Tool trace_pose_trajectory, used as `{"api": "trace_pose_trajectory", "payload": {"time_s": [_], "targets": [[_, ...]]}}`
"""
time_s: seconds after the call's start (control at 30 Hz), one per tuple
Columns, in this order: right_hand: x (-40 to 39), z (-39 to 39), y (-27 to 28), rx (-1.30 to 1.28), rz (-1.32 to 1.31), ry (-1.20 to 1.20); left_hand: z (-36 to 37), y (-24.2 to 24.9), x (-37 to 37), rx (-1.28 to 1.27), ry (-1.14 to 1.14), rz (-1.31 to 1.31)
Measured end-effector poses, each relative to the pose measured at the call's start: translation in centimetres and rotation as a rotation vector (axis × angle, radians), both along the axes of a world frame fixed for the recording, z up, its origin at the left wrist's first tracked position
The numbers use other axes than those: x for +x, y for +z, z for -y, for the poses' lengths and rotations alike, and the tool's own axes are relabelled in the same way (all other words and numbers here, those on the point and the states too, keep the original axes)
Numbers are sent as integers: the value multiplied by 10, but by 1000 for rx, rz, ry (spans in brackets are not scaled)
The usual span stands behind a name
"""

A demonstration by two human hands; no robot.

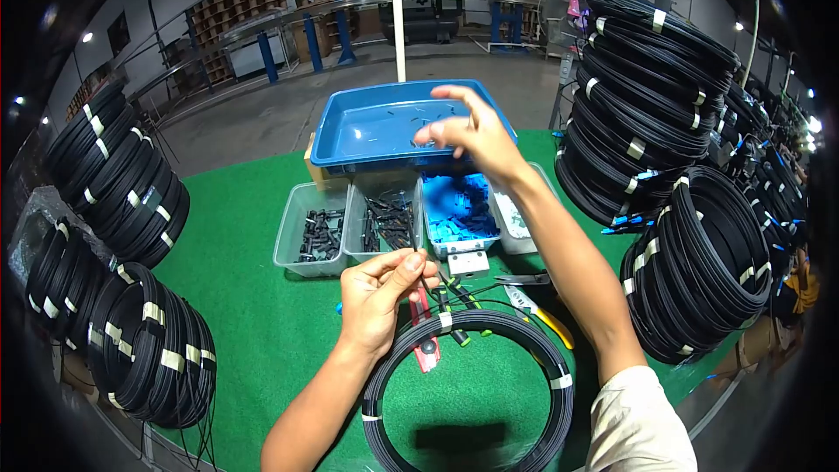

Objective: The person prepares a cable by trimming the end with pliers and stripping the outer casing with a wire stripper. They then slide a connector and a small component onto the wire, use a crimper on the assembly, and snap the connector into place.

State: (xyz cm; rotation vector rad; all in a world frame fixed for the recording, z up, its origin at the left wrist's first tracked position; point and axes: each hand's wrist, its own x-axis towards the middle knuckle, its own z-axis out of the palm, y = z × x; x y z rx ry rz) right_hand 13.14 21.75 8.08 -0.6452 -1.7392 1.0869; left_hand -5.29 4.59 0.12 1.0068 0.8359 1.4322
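Observation:
My left hand [384, 293] is closed, thumb against fingers, on a thin black cable [413, 236] whose end points up. Over the blue tray [350, 157] is my right hand [472, 133], its thumb and fingers apart, with nothing visible between them. A taped coil of black cable [516, 325] lies on the green mat just below my left hand. Beyond that hand stand clear bins, one with black connector parts [322, 234], one with dark pieces [384, 225], and one with blue parts [463, 210]. Small dark scraps lie in the tray.
Red-handled tool [426, 351], green-and-black pliers [454, 319] and yellow-handled cutters [551, 323] lie behind the coil on the green mat [253, 332]. Tall stacks of cable coils stand at left [122, 175] and right [647, 105]. A white pole [398, 17] rises behind the tray.

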Motion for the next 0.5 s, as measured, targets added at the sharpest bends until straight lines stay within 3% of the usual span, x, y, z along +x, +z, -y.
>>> {"api": "trace_pose_trajectory", "payload": {"time_s": [0.07, 0.13, 0.5], "targets": [[-1, 46, -7, -78, -84, 313, -1, -4, 0, 19, -71, 61], [0, 78, -7, -130, -81, 425, 0, -5, 0, 31, -93, 81], [7, 95, 32, -251, -77, 441, 12, 2, 5, 179, -183, -49]]}}
